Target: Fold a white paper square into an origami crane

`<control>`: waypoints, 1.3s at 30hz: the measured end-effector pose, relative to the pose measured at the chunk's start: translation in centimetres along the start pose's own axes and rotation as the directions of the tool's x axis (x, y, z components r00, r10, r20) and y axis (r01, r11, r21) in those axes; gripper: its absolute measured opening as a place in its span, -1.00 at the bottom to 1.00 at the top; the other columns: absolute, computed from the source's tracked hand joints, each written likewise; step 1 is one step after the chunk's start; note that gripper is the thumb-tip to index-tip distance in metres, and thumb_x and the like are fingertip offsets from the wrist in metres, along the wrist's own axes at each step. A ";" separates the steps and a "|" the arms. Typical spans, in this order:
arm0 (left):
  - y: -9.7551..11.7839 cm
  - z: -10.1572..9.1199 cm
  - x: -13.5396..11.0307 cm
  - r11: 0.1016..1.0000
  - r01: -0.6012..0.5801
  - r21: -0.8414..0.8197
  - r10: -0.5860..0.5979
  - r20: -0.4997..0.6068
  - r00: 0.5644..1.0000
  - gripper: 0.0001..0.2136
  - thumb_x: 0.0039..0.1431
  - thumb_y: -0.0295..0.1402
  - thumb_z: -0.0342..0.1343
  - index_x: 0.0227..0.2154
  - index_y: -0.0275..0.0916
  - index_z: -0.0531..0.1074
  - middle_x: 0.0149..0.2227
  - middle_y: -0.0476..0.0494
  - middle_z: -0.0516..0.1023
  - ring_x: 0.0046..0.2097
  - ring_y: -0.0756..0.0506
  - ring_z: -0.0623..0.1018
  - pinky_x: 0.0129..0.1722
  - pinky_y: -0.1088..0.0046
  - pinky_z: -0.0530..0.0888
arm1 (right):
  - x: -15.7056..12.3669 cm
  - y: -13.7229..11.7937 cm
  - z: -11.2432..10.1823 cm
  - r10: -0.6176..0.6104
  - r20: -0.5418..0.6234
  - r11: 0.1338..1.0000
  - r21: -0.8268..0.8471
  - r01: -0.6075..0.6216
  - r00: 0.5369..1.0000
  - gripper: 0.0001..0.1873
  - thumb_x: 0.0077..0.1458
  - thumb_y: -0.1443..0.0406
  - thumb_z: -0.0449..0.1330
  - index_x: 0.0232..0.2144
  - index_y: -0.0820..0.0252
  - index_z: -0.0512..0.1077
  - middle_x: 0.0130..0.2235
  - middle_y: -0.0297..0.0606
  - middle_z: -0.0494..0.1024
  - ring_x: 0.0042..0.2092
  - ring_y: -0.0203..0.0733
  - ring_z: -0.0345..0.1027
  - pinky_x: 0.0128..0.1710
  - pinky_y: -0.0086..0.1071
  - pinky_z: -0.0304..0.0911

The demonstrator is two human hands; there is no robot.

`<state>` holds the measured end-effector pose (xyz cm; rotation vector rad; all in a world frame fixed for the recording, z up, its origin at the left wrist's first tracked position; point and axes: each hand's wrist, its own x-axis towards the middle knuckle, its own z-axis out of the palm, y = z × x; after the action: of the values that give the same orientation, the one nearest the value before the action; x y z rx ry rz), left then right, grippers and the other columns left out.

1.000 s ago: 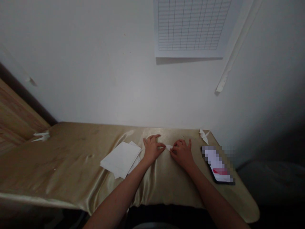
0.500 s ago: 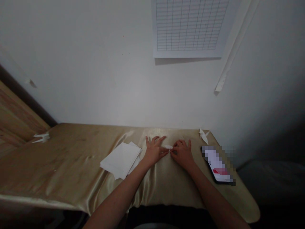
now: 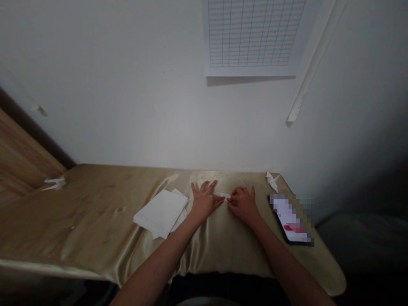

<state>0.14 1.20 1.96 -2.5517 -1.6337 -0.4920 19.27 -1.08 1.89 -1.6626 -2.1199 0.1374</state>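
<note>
A small folded white paper piece [image 3: 225, 196] lies between my hands on the gold satin cloth [image 3: 95, 221]. My right hand [image 3: 244, 206] pinches its right end between the fingertips. My left hand [image 3: 204, 202] rests on the cloth with its fingers spread, and its thumb reaches to the paper's left end. Left of that hand lies a stack of white paper sheets [image 3: 161, 212]. A white origami crane [image 3: 272, 181] stands at the far edge of the cloth, beyond my right hand.
A second white paper crane [image 3: 55, 183] lies at the cloth's far left. A phone [image 3: 290, 221], partly pixelated, lies right of my right hand. A wooden surface [image 3: 22, 161] adjoins the left side. A grid chart [image 3: 253, 36] hangs on the wall behind.
My left hand's fingers have spread wider, and its thumb has stayed by the paper. My right hand still pinches the paper. The view has shifted only slightly.
</note>
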 end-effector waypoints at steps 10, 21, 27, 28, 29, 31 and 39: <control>-0.7 -0.2 0.3 0.998 0.064 0.022 -0.064 -0.026 0.998 -0.77 0.28 0.01 0.07 -0.15 0.25 0.61 0.35 0.07 0.24 0.36 -0.42 0.14 0.20 -0.50 -0.38 | 0.1 0.3 0.4 -0.004 -0.016 1.000 0.004 0.004 1.000 -0.83 0.15 0.19 0.20 -0.35 -0.02 0.61 -0.12 -0.27 0.53 0.09 -0.01 0.24 0.31 0.31 -0.48; 0.2 0.4 0.2 0.996 0.084 -0.017 -0.084 -0.038 0.996 -0.75 0.19 0.01 0.17 -0.12 0.18 0.60 0.34 -0.03 0.26 0.32 -0.40 0.20 0.21 -0.51 -0.27 | 0.6 1.1 1.7 0.102 -0.044 0.985 0.143 -0.095 0.994 -0.79 0.22 0.22 0.14 -0.22 0.02 0.58 -0.14 -0.27 0.58 0.07 -0.05 0.29 0.31 0.25 -0.38; 1.0 1.2 0.3 0.983 0.162 -0.083 -0.163 -0.005 0.987 -0.67 0.19 0.07 0.13 -0.08 0.14 0.60 0.32 -0.07 0.29 0.30 -0.38 0.22 0.24 -0.48 -0.17 | 0.7 0.9 1.6 0.173 -0.008 0.975 0.139 -0.171 0.985 -0.75 0.21 0.21 0.16 -0.12 0.03 0.57 -0.10 -0.23 0.59 0.11 -0.01 0.25 0.30 0.20 -0.32; 1.0 1.2 0.3 0.981 0.173 -0.092 -0.173 0.003 0.985 -0.66 0.19 0.08 0.12 -0.08 0.13 0.59 0.32 -0.08 0.29 0.30 -0.38 0.21 0.24 -0.47 -0.17 | 0.7 0.9 1.6 0.182 0.000 0.975 0.127 -0.181 0.983 -0.76 0.21 0.19 0.16 -0.14 0.02 0.58 -0.10 -0.22 0.59 0.11 0.01 0.25 0.29 0.20 -0.30; 1.1 1.2 0.3 0.979 0.180 -0.100 -0.180 0.012 0.984 -0.65 0.19 0.09 0.11 -0.07 0.12 0.59 0.32 -0.09 0.29 0.30 -0.38 0.21 0.24 -0.47 -0.16 | 0.8 0.8 1.5 0.190 0.008 0.975 0.119 -0.190 0.982 -0.76 0.21 0.17 0.16 -0.16 0.01 0.59 -0.09 -0.21 0.59 0.11 0.02 0.24 0.29 0.19 -0.29; 1.1 1.1 0.2 0.977 0.186 -0.107 -0.184 0.028 0.983 -0.63 0.18 0.09 0.13 -0.05 0.11 0.58 0.32 -0.10 0.28 0.30 -0.38 0.20 0.25 -0.45 -0.14 | 0.8 0.8 1.5 0.197 0.020 0.972 0.123 -0.198 0.980 -0.76 0.21 0.17 0.16 -0.17 0.00 0.60 -0.08 -0.21 0.59 0.11 0.02 0.24 0.28 0.19 -0.29; 1.6 1.2 0.0 0.972 0.206 -0.110 -0.205 0.021 0.978 -0.58 0.17 -0.03 0.21 0.07 0.06 0.48 0.30 -0.15 0.30 0.29 -0.34 0.22 0.26 -0.41 -0.06 | 1.0 0.7 1.5 0.204 0.027 0.960 0.191 -0.206 0.979 -0.76 0.22 0.21 0.12 -0.21 0.04 0.59 -0.10 -0.20 0.60 0.11 0.01 0.26 0.28 0.22 -0.33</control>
<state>1.85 0.82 1.04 -2.4742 -1.9392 -0.6034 19.11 0.36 0.57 -1.7613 -1.8677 0.4003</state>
